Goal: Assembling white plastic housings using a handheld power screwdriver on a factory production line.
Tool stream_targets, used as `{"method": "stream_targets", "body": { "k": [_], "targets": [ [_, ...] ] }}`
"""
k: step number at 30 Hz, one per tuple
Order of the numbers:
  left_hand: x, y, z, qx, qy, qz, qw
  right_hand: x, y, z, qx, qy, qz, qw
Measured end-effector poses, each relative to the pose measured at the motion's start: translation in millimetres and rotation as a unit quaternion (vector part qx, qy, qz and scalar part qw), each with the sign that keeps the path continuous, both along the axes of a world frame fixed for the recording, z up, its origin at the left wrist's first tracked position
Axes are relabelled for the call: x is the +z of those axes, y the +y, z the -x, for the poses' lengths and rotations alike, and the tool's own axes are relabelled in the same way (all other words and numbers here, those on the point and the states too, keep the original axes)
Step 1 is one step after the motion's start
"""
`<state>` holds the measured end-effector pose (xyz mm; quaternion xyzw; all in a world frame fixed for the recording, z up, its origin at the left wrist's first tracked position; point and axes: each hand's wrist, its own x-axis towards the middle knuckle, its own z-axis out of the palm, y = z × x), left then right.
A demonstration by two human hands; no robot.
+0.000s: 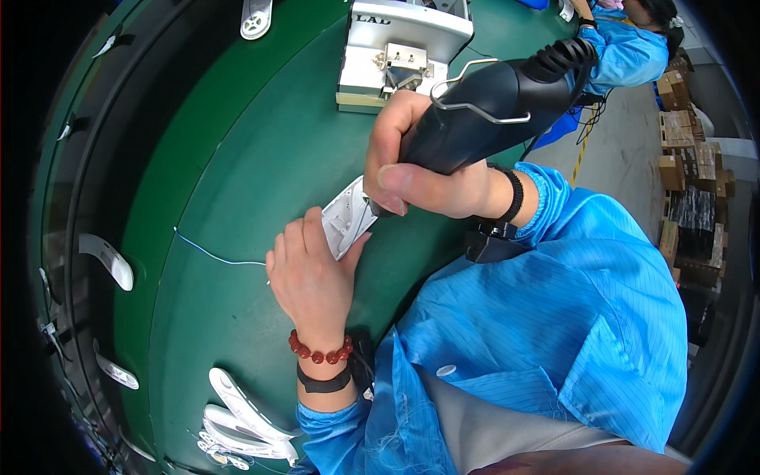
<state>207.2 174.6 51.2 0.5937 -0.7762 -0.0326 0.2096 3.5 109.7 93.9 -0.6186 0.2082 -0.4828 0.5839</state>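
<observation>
My left hand point(311, 267) lies over a white plastic housing point(346, 222), its fingers along the left edge and the thumb at the lower right, gripping it against the green table. My right hand point(431, 178) is wrapped round a black corded electric screwdriver point(487, 107) with a metal wire hanger. The screwdriver slants down to the left, and its tip is at the right end of the housing. My fingers hide part of the tip and the exact point of contact. A thin pale-blue wire point(218, 256) runs out leftward from beside my left hand.
A silver bench machine point(408, 39) stands at the table's far side. Several white curved housings point(245, 416) with wires lie at lower left. More white parts point(107, 260) lie along the left side. A co-worker's blue sleeve point(629, 59) shows at upper right, with cardboard boxes point(675, 89) beyond.
</observation>
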Motion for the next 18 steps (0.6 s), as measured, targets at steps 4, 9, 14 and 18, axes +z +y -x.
{"method": "stream_targets", "body": {
  "k": [4,9,14,18],
  "targets": [
    [0,3,-5,0.001,0.000,-0.003,1.000,-2,2,-5,0.005,-0.013,0.003,1.000],
    [-1,6,-10,0.002,0.006,-0.011,1.000,-3,5,-11,0.010,-0.020,0.002,1.000],
    [17,7,-6,-0.019,0.035,0.014,0.999,8,5,-13,0.015,-0.105,0.005,0.994],
    [16,17,-2,-0.052,0.140,0.042,0.988,20,8,-18,0.054,-0.180,0.007,0.982]
  ]
}}
